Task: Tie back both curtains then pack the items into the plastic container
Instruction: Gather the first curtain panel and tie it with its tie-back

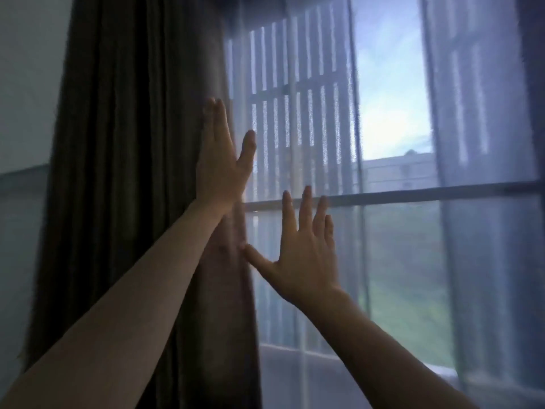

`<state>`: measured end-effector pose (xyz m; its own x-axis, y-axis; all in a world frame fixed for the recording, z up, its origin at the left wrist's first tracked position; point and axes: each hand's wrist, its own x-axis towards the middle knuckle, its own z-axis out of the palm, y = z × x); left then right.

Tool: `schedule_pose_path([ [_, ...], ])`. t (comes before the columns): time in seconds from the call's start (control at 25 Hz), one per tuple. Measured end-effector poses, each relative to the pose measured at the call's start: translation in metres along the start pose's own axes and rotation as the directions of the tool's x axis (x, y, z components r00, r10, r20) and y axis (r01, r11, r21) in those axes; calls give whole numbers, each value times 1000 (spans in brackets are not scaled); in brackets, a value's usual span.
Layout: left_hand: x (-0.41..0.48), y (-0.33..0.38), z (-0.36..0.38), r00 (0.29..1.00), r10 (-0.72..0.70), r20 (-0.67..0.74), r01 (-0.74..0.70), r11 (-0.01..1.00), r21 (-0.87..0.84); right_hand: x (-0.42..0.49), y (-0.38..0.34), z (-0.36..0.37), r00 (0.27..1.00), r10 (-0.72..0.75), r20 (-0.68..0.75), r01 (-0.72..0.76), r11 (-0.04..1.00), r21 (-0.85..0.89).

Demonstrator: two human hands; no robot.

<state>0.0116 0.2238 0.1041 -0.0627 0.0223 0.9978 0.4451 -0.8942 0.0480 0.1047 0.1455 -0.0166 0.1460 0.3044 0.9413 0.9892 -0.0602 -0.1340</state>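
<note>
A dark brown curtain [126,172] hangs bunched in folds at the left of the window. My left hand [221,160] is raised flat against its right edge, fingers straight and thumb apart, holding nothing. Lower down, my right hand [303,255] is spread open with its thumb touching the same edge, fingers over the sheer curtain [295,98]. No tie-back, plastic container or items to pack are in view.
The sheer white curtain covers the whole window [392,196], whose horizontal bar runs at mid height. A pale wall [26,113] lies left of the dark curtain. A window ledge [295,358] shows at the bottom.
</note>
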Motion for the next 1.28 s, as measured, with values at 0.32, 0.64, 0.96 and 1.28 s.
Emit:
schedule_pose_path([
  [0.32,6,163,99,999,-15,38,32,863,-504,-5,94,-96,948,-2,-320,-166,852,-497],
  [0.64,-20,299,136,980,107,168,75,583,-809,-53,176,-179,876,120,-468,-464,479,-746],
  [0.96,-21,443,169,936,198,291,159,499,-852,-86,274,-277,831,249,-497,-553,286,-782],
  [1.28,-16,581,209,921,218,322,193,463,-865,-99,368,-380,814,243,-527,-578,263,-772],
])
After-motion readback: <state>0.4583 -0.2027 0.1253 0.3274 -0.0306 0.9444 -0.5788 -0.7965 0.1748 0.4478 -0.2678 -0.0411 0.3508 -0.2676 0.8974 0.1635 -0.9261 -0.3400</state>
